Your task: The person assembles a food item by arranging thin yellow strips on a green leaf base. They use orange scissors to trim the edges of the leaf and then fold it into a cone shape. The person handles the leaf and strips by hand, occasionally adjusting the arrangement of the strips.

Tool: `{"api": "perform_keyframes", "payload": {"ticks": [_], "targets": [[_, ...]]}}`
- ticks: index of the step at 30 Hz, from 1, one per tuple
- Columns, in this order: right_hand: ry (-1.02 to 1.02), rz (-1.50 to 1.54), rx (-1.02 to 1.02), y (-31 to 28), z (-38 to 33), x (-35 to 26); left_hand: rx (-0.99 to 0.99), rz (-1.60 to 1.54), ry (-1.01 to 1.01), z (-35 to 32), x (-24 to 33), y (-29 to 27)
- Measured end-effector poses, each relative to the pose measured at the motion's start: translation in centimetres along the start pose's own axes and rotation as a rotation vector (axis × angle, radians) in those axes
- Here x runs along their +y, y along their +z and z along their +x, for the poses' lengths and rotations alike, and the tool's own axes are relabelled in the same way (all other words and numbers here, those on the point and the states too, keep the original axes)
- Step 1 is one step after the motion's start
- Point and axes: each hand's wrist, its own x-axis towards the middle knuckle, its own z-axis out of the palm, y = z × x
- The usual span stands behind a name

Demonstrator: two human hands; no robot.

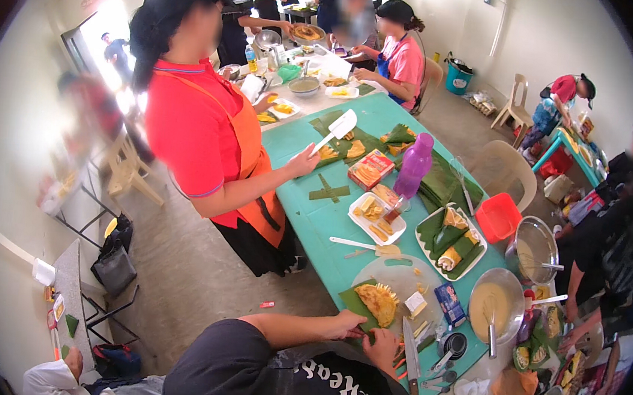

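A green banana leaf [353, 300] lies on the near end of the teal table [314, 220], with a flat golden piece of food [379, 302] on top. My left hand [341, 324] grips the leaf's near corner. My right hand [382, 346] is curled on the leaf's near edge, right beside the left. A pale round board [400, 274] lies under the leaf's far side. A small white block [415, 303] sits just right of the food.
A long knife [412, 364] lies right of my right hand. Beyond are a blue box [449, 303], a metal bowl of batter [495, 302], a white tray of leaf rolls [452, 244], a red tub [498, 217] and a purple bottle [415, 165]. A person in an orange apron [256, 158] holds a white spatula [339, 126].
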Motion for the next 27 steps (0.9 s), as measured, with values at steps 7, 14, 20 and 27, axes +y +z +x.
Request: {"api": "perform_keyframes", "payload": {"ticks": [7,14,20,27], "targets": [[0.028,0.078,0.09,-2.0,0.9,-0.3,0.002,0.009,0.02,0.3,0.1,-0.2],[0.056,0.101,0.123,-2.1,2.6,0.4,0.029,-0.084,0.082,0.5,0.0,-0.9],[0.084,0.19,0.169,-2.6,4.6,0.5,0.028,-0.13,0.107,1.3,-0.2,-1.5],[0.154,0.136,0.205,-2.0,5.4,1.3,-0.001,-0.092,0.059,0.9,0.7,-1.9]]}}
